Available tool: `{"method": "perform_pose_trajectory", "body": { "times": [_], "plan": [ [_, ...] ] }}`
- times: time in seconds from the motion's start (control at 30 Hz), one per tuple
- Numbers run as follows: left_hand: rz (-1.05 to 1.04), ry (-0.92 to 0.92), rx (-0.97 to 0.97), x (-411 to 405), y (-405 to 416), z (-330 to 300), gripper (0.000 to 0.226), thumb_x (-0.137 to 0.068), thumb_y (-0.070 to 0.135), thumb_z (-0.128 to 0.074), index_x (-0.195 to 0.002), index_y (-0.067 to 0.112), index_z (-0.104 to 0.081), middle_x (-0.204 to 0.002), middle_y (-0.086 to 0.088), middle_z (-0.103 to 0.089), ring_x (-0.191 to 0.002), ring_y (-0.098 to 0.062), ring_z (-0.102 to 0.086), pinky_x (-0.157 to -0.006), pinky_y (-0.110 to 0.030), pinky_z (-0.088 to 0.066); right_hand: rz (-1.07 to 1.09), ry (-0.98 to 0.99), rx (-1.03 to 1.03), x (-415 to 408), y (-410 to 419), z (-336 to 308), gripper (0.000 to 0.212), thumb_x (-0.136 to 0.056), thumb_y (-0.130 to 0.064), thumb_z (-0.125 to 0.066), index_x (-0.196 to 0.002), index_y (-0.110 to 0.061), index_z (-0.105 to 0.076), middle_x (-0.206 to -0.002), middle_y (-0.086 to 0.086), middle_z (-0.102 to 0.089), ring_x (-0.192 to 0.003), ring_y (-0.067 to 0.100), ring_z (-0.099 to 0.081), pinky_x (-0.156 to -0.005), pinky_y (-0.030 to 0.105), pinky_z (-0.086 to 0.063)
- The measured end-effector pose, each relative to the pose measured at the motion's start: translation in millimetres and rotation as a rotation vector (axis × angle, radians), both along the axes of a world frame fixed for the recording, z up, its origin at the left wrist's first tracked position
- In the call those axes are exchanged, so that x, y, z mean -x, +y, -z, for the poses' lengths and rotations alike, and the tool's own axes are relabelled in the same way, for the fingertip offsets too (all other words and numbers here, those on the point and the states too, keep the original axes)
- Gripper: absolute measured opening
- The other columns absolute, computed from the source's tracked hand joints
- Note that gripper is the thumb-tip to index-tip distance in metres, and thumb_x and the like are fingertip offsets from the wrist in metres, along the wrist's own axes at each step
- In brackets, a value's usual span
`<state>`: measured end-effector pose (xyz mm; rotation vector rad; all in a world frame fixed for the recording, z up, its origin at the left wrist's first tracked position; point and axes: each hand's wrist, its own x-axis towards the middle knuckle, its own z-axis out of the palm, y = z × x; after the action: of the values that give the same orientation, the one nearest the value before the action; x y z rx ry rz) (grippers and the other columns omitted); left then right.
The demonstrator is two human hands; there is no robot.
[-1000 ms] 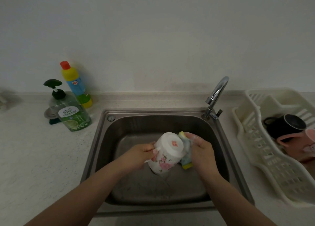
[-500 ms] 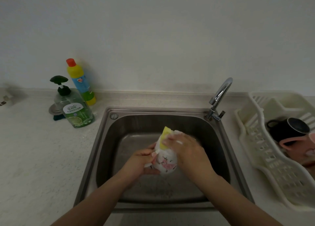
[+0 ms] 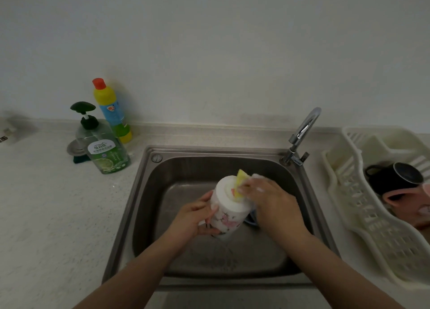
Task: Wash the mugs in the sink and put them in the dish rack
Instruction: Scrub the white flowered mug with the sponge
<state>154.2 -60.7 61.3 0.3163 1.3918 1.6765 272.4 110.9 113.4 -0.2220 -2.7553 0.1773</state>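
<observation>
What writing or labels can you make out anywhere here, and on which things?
Green soap pump bottle: white label with characters, too blurred to read.
Yellow and blue bottle: small badge, unreadable.
Floral mug: flower pattern only, no words visible.
Black mug and pink mug: no text visible.

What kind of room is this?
Most likely a kitchen: there is a steel sink with a tap, a dish rack holding mugs, and a bottle of dish soap on the counter.
</observation>
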Motion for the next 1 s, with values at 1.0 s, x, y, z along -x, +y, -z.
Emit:
{"method": "perform_pose_trajectory", "body": {
  "times": [1.0],
  "plan": [
    [-0.021,-0.004,-0.028,8.5,-1.6,-9.4,0.043,-0.053,0.039,-0.088,-0.077,0.005,-0.077,-0.143,0.010,-0.053,-0.114,-0.029,-0.064,-0.077,-0.053,-0.059,-0.055,0.092,-0.033,13.6,-0.1,-0.4,0.061,-0.053,-0.019,-0.092,-0.110,-0.021,-0.071,-0.115,0.002,-0.068,-0.103,0.022,-0.068,-0.075,0.037,-0.061]
  ]
}}
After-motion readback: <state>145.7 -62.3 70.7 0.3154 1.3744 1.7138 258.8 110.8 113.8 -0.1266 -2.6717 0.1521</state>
